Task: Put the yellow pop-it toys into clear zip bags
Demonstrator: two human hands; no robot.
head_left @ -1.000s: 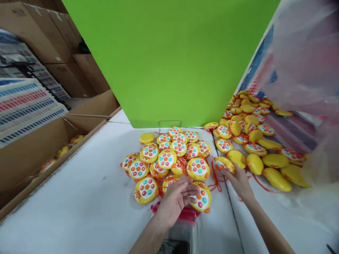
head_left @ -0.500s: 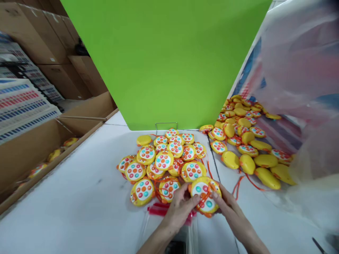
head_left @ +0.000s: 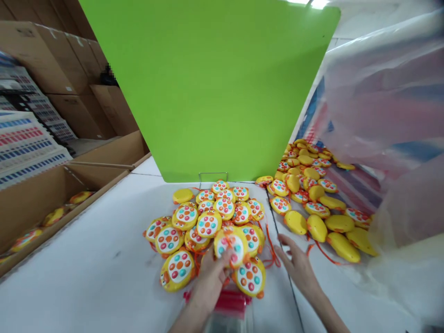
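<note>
My left hand (head_left: pixel 209 276) is closed around a yellow animal-shaped toy (head_left: pixel 231 247) with a white face and coloured buttons, an orange cord across it. It hangs over the front of a heap of similar toys (head_left: pixel 208 224), slightly blurred. Close by, another such toy (head_left: pixel 249 276) lies face up on the white table (head_left: pixel 114 268). My right hand (head_left: pixel 299 267) is empty, fingers apart, just right of a loose orange cord (head_left: pixel 274 256). Below my left hand lies a clear bag (head_left: pixel 229 303) with a red strip at its top.
A green board (head_left: pixel 215 92) stands behind the heap. To the right, many more yellow toys (head_left: pixel 317 226) spill from a striped sack under translucent plastic (head_left: pixel 391 152). At left an open cardboard box (head_left: pixel 93 173) holds several toys; stacked cartons (head_left: pixel 38 55) stand farther back.
Both hands were on one toy; now my right hand has let go and opened. My left hand has moved left with a toy. One toy now lies near the bag's red strip. The view shifted slightly.
</note>
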